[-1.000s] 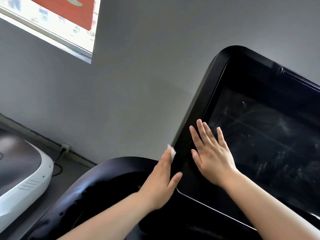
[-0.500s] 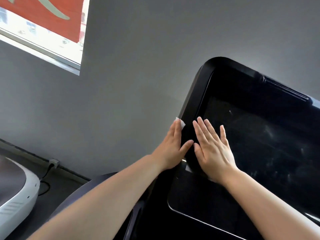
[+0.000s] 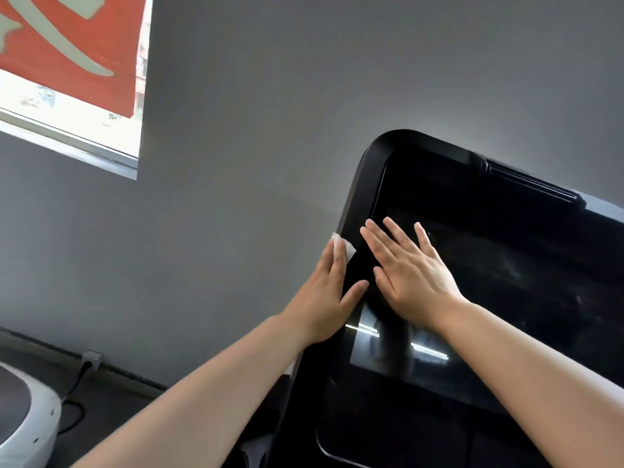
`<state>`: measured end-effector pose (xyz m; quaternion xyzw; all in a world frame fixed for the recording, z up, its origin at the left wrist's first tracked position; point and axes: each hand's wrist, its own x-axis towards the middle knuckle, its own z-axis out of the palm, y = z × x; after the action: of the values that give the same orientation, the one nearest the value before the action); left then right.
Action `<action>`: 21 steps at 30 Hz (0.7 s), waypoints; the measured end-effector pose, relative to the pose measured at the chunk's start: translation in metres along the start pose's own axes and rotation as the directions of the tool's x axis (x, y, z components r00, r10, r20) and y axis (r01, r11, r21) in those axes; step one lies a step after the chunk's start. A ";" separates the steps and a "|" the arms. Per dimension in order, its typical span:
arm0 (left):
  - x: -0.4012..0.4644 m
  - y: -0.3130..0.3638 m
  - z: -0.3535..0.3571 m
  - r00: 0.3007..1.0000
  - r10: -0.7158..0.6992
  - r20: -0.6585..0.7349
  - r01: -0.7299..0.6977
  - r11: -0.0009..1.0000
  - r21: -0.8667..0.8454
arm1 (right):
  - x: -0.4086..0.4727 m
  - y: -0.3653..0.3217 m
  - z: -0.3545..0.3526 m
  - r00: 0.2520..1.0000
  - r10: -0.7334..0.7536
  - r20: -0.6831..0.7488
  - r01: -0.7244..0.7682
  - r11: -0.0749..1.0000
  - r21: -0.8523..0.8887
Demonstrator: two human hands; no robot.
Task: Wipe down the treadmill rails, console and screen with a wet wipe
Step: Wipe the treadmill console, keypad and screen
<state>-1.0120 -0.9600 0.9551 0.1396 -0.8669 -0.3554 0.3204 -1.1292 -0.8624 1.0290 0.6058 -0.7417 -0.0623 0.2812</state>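
The black treadmill console [image 3: 373, 170] fills the right side, tilted, with its dark glossy screen [image 3: 526, 285] streaked and reflecting light near the bottom. My left hand [image 3: 327, 298] lies along the console's left edge, its straight fingers pressing a white wet wipe [image 3: 338, 244] against the side while the thumb rests on the front bezel. Only a corner of the wipe shows past the fingertips. My right hand [image 3: 410, 271] rests flat on the screen's left part, fingers spread and straight, holding nothing.
A grey wall [image 3: 270, 130] stands behind the console. A window with a red banner [image 3: 67, 62] is at the upper left. Low on the left are a white machine [image 3: 30, 420] and a wall socket with a cable [image 3: 90, 359].
My left hand has slid the wipe further up the console's left edge. My right hand has moved up the screen with it, and the view has tilted up.
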 end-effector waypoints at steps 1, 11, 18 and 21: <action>0.014 0.003 -0.005 1.000 0.007 -0.001 -0.007 1.000 0.003 | 0.003 0.002 -0.003 1.000 0.002 -0.004 -0.002 1.000 -0.006; 0.102 0.025 -0.048 1.000 0.017 0.011 -0.016 0.994 -0.107 | 0.057 0.030 -0.041 0.989 0.135 0.054 -0.133 0.990 -0.042; 0.141 0.033 -0.065 0.997 0.071 -0.025 -0.075 0.978 -0.197 | 0.091 0.042 -0.059 0.983 0.168 0.073 -0.163 0.984 -0.077; 0.154 0.037 -0.072 0.995 0.093 -0.041 -0.099 0.973 -0.210 | 0.098 0.047 -0.066 0.980 0.191 0.054 -0.188 0.981 -0.054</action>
<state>-1.0817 -1.0440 1.0906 0.0681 -0.8249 -0.4276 0.3634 -1.1481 -0.9255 1.1383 0.5232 -0.8022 -0.0709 0.2786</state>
